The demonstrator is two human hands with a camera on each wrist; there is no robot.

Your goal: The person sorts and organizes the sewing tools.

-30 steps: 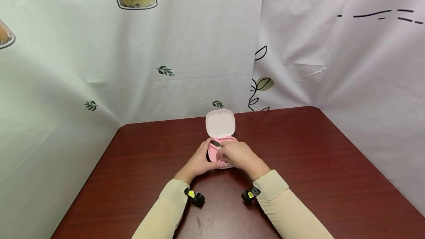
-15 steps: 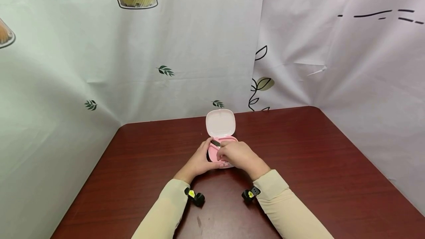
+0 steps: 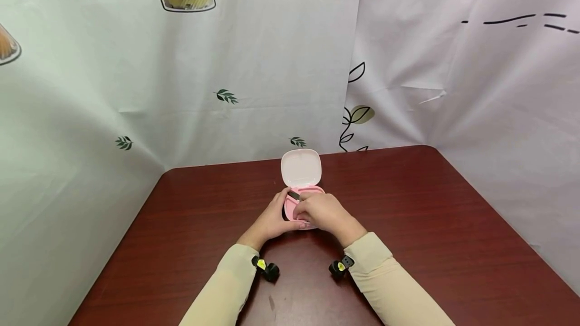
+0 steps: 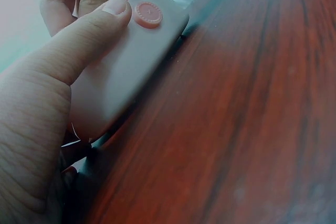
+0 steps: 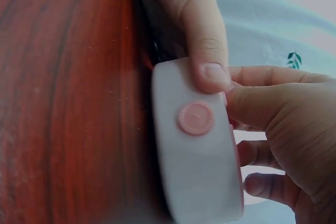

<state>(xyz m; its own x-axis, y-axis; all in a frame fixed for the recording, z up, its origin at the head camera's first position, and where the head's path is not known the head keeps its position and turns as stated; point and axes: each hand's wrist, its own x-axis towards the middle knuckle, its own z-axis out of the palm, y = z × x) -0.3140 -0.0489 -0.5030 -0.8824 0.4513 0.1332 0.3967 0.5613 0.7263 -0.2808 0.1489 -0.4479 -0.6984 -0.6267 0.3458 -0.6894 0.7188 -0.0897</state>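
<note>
A small white case [image 3: 301, 168] with a pink compartmented inside stands on the table, its lid raised toward the back. My left hand [image 3: 273, 219] grips its left side, the thumb [image 4: 107, 22] lying along the white front wall beside a round pink button [image 5: 196, 118]. A narrow dark piece [image 3: 293, 195] lies in the upper left compartment. My right hand [image 3: 327, 214] reaches in from the right with bent fingers, thumb and forefinger down at the front part of the pink inside. Whether those fingertips pinch anything is hidden.
The dark red wooden table [image 3: 204, 200] has rounded back corners. White cloth [image 3: 272, 64] printed with leaves hangs behind and at both sides. Black wrist cameras [image 3: 271, 271] sit at both cuffs.
My right hand has shifted very slightly left within the case. The left hand and the case stay in place.
</note>
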